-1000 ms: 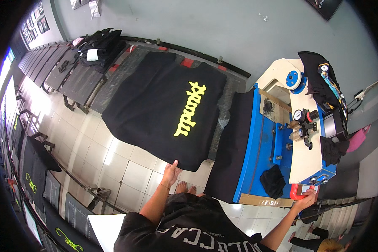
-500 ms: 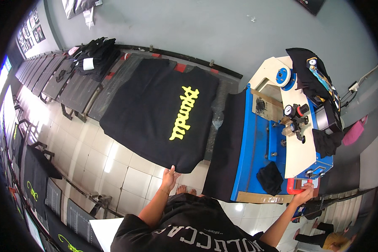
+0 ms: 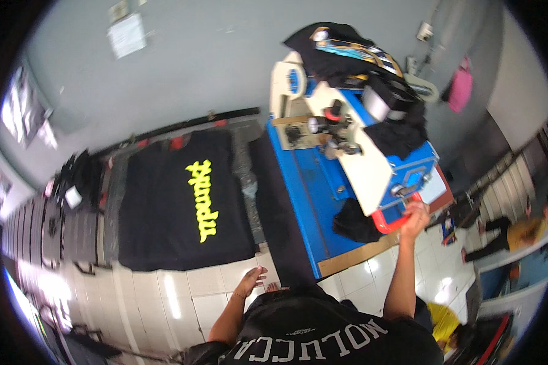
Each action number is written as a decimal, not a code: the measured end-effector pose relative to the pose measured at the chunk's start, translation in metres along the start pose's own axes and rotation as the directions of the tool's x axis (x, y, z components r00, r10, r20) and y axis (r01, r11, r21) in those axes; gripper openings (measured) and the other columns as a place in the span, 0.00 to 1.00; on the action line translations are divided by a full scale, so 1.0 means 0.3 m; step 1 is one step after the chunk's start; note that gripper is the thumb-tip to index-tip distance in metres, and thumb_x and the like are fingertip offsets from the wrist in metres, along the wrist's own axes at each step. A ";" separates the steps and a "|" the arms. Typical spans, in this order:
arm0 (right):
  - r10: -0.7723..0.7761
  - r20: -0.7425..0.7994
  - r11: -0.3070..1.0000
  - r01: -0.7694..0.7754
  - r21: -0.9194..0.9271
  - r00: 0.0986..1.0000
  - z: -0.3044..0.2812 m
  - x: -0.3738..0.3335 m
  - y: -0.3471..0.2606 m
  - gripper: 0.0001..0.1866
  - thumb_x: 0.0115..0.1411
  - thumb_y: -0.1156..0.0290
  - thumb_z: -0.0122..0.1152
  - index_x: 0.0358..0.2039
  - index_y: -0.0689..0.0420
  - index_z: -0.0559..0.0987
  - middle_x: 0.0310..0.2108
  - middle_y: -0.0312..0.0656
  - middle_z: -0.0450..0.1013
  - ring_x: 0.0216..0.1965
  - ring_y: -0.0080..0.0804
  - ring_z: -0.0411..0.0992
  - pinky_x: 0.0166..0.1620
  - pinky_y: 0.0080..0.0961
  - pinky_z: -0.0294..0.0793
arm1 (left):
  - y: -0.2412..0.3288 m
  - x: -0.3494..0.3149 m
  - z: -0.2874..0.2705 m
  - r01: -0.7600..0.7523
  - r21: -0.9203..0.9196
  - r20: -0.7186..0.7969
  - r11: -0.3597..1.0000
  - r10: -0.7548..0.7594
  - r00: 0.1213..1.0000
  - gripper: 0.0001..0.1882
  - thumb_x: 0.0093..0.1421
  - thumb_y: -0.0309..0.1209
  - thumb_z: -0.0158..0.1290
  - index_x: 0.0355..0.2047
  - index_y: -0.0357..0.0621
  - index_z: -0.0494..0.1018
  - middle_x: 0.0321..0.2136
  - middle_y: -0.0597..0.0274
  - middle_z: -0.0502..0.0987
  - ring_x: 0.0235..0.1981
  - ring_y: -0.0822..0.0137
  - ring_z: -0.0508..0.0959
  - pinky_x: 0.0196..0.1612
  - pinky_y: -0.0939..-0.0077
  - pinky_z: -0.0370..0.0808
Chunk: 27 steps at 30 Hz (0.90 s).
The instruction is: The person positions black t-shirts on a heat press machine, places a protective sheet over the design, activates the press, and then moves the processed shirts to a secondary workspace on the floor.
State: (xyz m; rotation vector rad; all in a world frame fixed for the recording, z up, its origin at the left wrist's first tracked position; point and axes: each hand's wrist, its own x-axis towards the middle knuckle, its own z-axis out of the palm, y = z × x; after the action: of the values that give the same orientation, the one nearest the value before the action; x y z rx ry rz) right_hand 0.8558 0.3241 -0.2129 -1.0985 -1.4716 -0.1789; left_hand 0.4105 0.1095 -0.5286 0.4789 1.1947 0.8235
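A black garment (image 3: 158, 213) with bright yellow lettering (image 3: 202, 204) lies flat on a dark board to my left. Just off its near right corner is my left hand (image 3: 251, 281), fingers apart and holding nothing. My right hand (image 3: 415, 219) closes around the red handle (image 3: 382, 222) at the front of a blue and cream press machine (image 3: 365, 161). Beside that handle a bunched black cloth (image 3: 350, 222) sits on the blue frame. A strip of black fabric (image 3: 280, 213) covers the platen between garment and machine.
Dark boards (image 3: 45, 228) stand in a row at far left, with a pile of black garments (image 3: 79, 176) on them. Black clothing (image 3: 347, 48) is heaped on top of the machine. People (image 3: 508, 240) are at the right, beyond the tiled floor (image 3: 192, 286).
My left hand has let go of the garment's near edge and drawn away from it. My view has swung to the right. The right hand stays on the red handle.
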 end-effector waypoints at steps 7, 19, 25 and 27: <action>-0.026 -0.060 0.999 0.029 0.045 0.998 0.008 0.051 -0.076 0.19 0.59 0.71 0.41 0.12 0.57 0.72 0.11 0.37 0.69 0.17 0.36 0.67 0.34 0.34 0.64 | 0.054 0.087 0.189 0.017 -0.065 0.147 0.998 -0.007 0.989 0.15 0.63 0.37 0.57 0.44 0.40 0.72 0.32 0.68 0.77 0.28 0.75 0.76 0.38 0.76 0.76; -0.086 -0.037 0.993 0.088 0.079 0.996 -0.002 0.077 -0.073 0.21 0.60 0.67 0.41 0.13 0.58 0.72 0.09 0.37 0.68 0.14 0.36 0.66 0.33 0.33 0.65 | 0.056 0.043 0.192 0.079 0.157 0.023 0.984 -0.084 0.996 0.11 0.63 0.39 0.57 0.33 0.46 0.71 0.21 0.71 0.72 0.18 0.78 0.69 0.23 0.83 0.67; -0.170 -0.051 0.980 0.174 0.095 0.984 0.002 0.079 -0.030 0.26 0.62 0.56 0.39 0.11 0.56 0.70 0.08 0.36 0.66 0.12 0.35 0.65 0.25 0.31 0.63 | 0.066 0.071 0.209 0.127 0.219 -0.033 0.967 -0.123 0.992 0.15 0.61 0.39 0.59 0.26 0.46 0.68 0.17 0.69 0.70 0.18 0.76 0.70 0.24 0.80 0.70; -0.192 -0.065 0.975 0.197 0.104 0.979 0.008 0.081 -0.024 0.27 0.63 0.54 0.39 0.11 0.56 0.70 0.08 0.36 0.65 0.12 0.35 0.64 0.25 0.31 0.63 | 0.077 0.071 0.220 0.125 0.195 -0.046 0.973 -0.118 0.992 0.16 0.61 0.38 0.60 0.23 0.47 0.67 0.18 0.69 0.70 0.18 0.75 0.70 0.26 0.79 0.72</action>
State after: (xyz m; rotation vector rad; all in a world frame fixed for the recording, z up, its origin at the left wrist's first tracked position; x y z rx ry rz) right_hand 0.8535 0.3341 -0.1896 -0.8546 -1.5215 -0.2603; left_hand 0.4686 0.1464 -0.5041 0.5494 1.3307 0.6126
